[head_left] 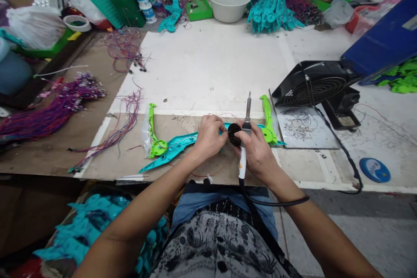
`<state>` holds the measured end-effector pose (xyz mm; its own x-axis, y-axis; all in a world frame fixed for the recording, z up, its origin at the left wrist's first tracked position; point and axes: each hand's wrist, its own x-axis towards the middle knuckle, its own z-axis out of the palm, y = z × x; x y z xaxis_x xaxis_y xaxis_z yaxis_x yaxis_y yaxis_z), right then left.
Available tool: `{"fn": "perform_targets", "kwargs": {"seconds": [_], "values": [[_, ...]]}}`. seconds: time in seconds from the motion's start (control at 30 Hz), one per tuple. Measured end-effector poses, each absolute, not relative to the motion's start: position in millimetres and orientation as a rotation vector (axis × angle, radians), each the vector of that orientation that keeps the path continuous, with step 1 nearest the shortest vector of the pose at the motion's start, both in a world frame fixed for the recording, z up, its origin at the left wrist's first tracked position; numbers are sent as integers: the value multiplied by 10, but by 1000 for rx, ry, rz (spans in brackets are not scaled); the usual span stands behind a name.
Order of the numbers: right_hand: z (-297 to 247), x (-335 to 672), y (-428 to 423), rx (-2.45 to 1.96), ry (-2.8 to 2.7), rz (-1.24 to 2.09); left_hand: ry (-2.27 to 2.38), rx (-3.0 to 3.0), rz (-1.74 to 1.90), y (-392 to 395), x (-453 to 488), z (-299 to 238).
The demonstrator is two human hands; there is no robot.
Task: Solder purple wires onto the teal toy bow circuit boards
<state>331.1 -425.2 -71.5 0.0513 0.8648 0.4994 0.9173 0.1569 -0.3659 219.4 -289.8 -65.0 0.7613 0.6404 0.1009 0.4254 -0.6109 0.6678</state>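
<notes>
My right hand [259, 150] grips a soldering iron [242, 163] with a white handle, its metal tip pointing up and away from me. A dark round piece [233, 134] sits at the fingertips of the same hand; its kind is unclear. My left hand [211, 137] is closed in a pinch just left of that piece, and what its fingertips hold is too small to make out. Under both hands lies a long teal plastic part [180, 144], partly covered. Lime-green plastic arms stand out from it at the left [158, 147] and right [268, 132]. Thin wires run along it.
A black fan [312, 84] stands right, beside a metal sheet [293, 132] with wire scraps. Red and blue wire bundles [61, 108] lie left. Teal parts [270, 4], a white basin [230, 4] and a green tray [198, 8] are at the back. A blue disc [374, 170] lies right.
</notes>
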Motion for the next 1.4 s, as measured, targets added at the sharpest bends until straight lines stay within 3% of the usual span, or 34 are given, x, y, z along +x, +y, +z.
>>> {"fn": "perform_targets", "kwargs": {"seconds": [0.3,0.5,0.63,0.83,1.07,1.23,1.4], "values": [[-644,3356,-4351,-1720,-1739,-156,797,2228,443,-2887,2144,-607],[-763,3526,-5120,-2089,-1184,-448,957,2205,596,-2893,1939,-688],[-1140,3647,-5582,-2257,-834,-398,1122,2259,617,-2998,1936,-752],[-957,3759,-5552,-2134,-1100,-530,1161,2381,648,-3112,1981,-715],[-469,3813,-4381,-1600,-1649,122,1034,2384,615,-3086,2007,-756],[-621,3791,-3530,-1666,-1910,501,901,2434,589,-3097,1979,-800],[-799,3724,-3238,-1688,-1964,644,817,2453,617,-3082,1958,-841]]}}
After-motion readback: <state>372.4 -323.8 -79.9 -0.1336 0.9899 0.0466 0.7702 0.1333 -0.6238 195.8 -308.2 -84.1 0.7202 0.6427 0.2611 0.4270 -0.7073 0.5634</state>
